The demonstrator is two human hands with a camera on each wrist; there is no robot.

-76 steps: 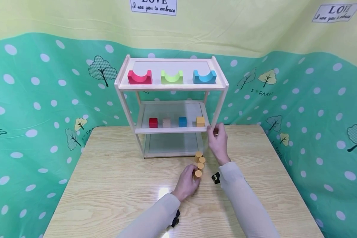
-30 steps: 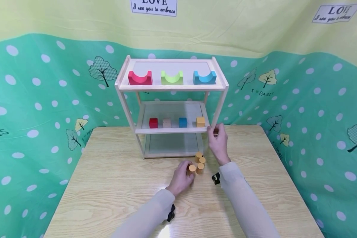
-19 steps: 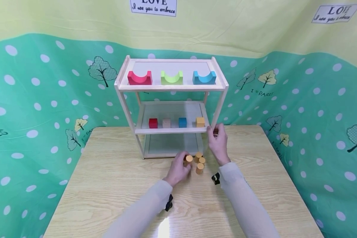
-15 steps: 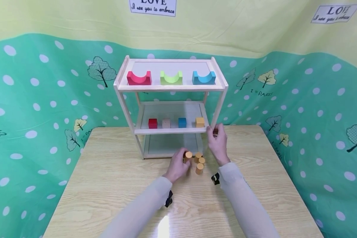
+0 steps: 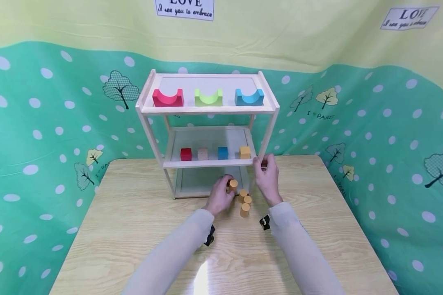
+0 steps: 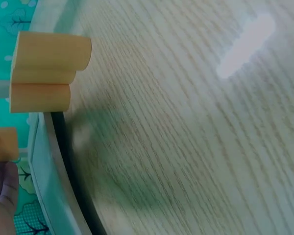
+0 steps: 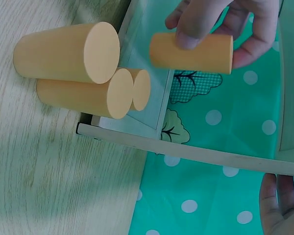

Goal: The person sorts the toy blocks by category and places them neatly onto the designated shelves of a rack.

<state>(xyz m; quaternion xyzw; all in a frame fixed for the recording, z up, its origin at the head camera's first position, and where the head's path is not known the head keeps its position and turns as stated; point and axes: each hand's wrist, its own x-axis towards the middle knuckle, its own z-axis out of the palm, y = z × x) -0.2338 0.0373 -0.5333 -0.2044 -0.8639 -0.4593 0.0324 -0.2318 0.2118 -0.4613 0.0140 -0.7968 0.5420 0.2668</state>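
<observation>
My left hand [image 5: 218,199] pinches an orange wooden cylinder [image 5: 233,187] between thumb and fingers, just in front of the lowest tier of the white shelf rack [image 5: 206,110]. In the right wrist view that cylinder [image 7: 191,53] is off the table, with the thumb across its side. Three similar cylinders [image 5: 245,210] stand upright, close together, on the table by the rack's front right corner. My right hand [image 5: 268,179] holds the rack at its right front post, level with the middle tier. Only part of the right hand [image 7: 284,208] shows in its wrist view.
Red [image 5: 167,98], green [image 5: 208,98] and blue [image 5: 249,98] arch blocks sit on the top tier. Red [image 5: 186,154], pale pink [image 5: 203,154], blue [image 5: 223,153] and yellow [image 5: 245,152] cubes line the middle tier. A patterned cloth [image 5: 33,135] hangs behind the wooden table [image 5: 133,229].
My left hand has taken one cylinder away from the group, moving it left and then forward and up toward the lowest tier. The right hand stays at the rack's post.
</observation>
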